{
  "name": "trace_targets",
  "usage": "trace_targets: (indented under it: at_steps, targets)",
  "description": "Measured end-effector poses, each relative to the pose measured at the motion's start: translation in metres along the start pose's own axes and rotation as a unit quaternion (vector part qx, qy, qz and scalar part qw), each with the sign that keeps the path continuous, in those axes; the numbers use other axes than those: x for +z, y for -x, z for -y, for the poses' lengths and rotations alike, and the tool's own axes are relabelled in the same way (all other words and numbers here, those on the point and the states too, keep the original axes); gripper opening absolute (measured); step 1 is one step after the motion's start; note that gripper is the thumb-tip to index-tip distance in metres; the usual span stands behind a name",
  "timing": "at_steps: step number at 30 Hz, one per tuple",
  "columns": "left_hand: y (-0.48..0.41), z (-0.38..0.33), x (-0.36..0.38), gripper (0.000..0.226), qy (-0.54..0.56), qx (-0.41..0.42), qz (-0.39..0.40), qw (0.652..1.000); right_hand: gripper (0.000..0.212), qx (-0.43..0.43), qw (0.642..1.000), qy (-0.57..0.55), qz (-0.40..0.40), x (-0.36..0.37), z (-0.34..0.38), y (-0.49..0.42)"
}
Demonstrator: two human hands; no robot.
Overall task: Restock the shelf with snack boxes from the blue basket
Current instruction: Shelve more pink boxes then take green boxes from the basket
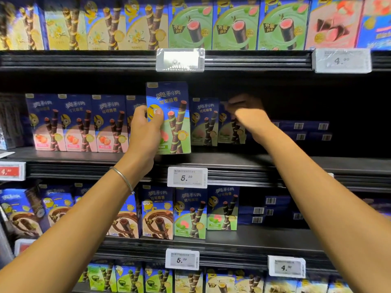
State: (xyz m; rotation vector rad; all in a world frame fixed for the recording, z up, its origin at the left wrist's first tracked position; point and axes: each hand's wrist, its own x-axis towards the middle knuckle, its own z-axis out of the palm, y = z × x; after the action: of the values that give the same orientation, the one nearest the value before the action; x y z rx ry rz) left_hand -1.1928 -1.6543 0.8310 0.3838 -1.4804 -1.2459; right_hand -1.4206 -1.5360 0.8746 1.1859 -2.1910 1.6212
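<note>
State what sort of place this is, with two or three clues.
Most likely a supermarket snack aisle: black shelves carry rows of matching snack boxes, price tags sit on the shelf edges, and the left hand holds one box at the shelf.

A: The snack box [169,117] in the left hand [143,132]: printed cardboard, smooth, with a slight sheen.
B: The shelf [228,160] beneath it looks like dark matt metal, and its front rail is ribbed.
A: The price tag [187,177] has a white plastic frame, lightly glossy. Its face is flat and matt.
B: The bangle [123,177] on the wrist is thin metal, polished, catching light.
</note>
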Motion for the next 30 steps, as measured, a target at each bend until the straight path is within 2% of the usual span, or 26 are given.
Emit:
trace_targets:
  at_steps: [3,5,7,10,12,15,17,20,23,26,30]
  targets:
    - [-0.002,-0.001,0.014,0.013,-0.002,0.021,0.013,1.0,0.064,0.011,0.973,-0.133,0.186,0.01,0.033,0.032]
    - [-0.003,0.001,0.024,0.019,-0.011,0.049,0.013,0.999,0.067,-0.019,0.963,-0.135,0.231,0.018,0.042,0.044]
    - [-0.004,0.006,0.03,0.02,-0.03,0.064,0.014,0.997,0.056,-0.03,0.966,-0.114,0.23,0.025,0.044,0.049]
    - [-0.01,0.011,0.028,0.011,-0.078,0.069,0.028,0.994,0.041,-0.012,0.972,-0.104,0.21,0.024,0.036,0.044]
    - [-0.016,0.011,0.02,0.018,-0.138,0.099,0.026,0.985,0.03,-0.008,0.986,-0.047,0.16,0.023,0.029,0.035]
    - [-0.023,0.003,0.009,0.03,-0.234,0.147,0.006,0.961,0.031,0.046,0.994,0.003,0.103,0.03,0.019,0.015]
    - [-0.027,0.0,0.006,0.04,-0.334,0.186,0.001,0.924,0.038,0.068,0.991,0.015,0.118,0.04,0.016,0.007]
    - [-0.029,-0.006,0.012,0.052,-0.512,0.237,-0.001,0.825,0.04,0.044,0.984,0.089,0.145,0.061,0.014,0.002]
    - [-0.031,-0.012,0.02,0.07,-0.615,0.262,0.022,0.743,0.055,0.009,0.979,0.173,0.109,0.08,0.019,-0.004]
    - [-0.038,-0.016,0.024,0.091,-0.65,0.301,0.051,0.696,0.069,0.021,0.974,0.214,0.071,0.088,0.023,-0.008]
    - [-0.047,-0.023,0.032,0.098,-0.675,0.281,0.091,0.676,0.067,0.022,0.973,0.222,0.052,0.096,0.026,-0.011]
